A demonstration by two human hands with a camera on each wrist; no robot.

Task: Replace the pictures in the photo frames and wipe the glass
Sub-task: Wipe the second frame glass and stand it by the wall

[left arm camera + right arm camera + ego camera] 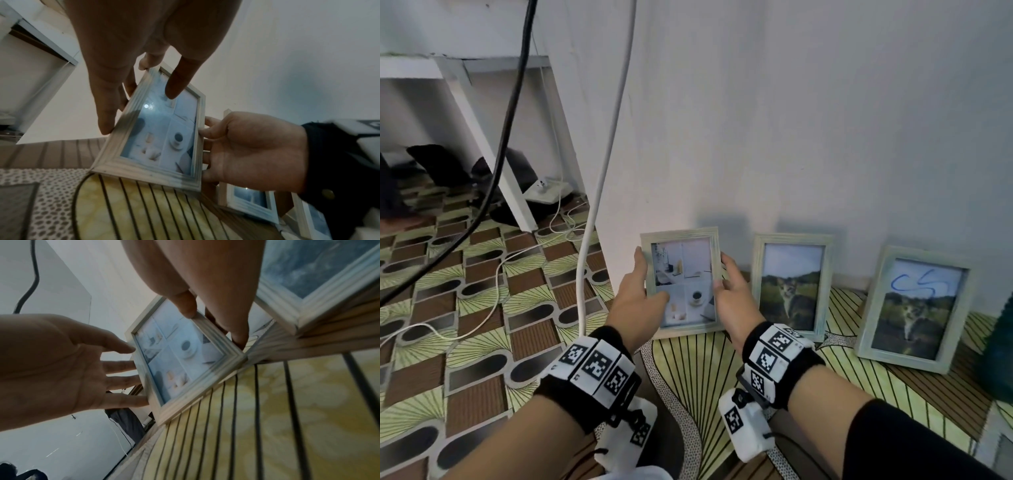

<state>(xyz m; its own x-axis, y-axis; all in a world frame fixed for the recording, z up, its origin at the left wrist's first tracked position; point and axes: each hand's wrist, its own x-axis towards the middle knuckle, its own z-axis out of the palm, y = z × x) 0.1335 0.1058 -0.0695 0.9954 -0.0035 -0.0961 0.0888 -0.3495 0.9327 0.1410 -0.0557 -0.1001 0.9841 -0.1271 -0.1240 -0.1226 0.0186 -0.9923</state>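
Observation:
A pale wooden photo frame (pixel 685 274) with a collage of light room scenes stands upright by the wall, its lower edge at the mat. My left hand (pixel 642 291) holds its left side, thumb on the glass and fingers behind. My right hand (pixel 727 284) grips the right side, thumb on the front rim. The left wrist view shows the frame (pixel 160 146) between the left hand (pixel 127 48) and the right hand (pixel 246 149). The right wrist view shows the frame (pixel 180 356) and the left hand (pixel 61 361). A second frame (pixel 789 284) holds a cat photo. A third frame (pixel 914 305) has a blue scribble (pixel 917 282) on its glass.
The frames lean against a white wall (pixel 791 137) on a patterned mat (pixel 688 377). A black cable (pixel 506 113) and a white cable (pixel 602 171) hang on the left. A white table leg (pixel 493 150) and a power strip (pixel 548 192) lie beyond. A dark green object (pixel 1000 349) sits at the right edge.

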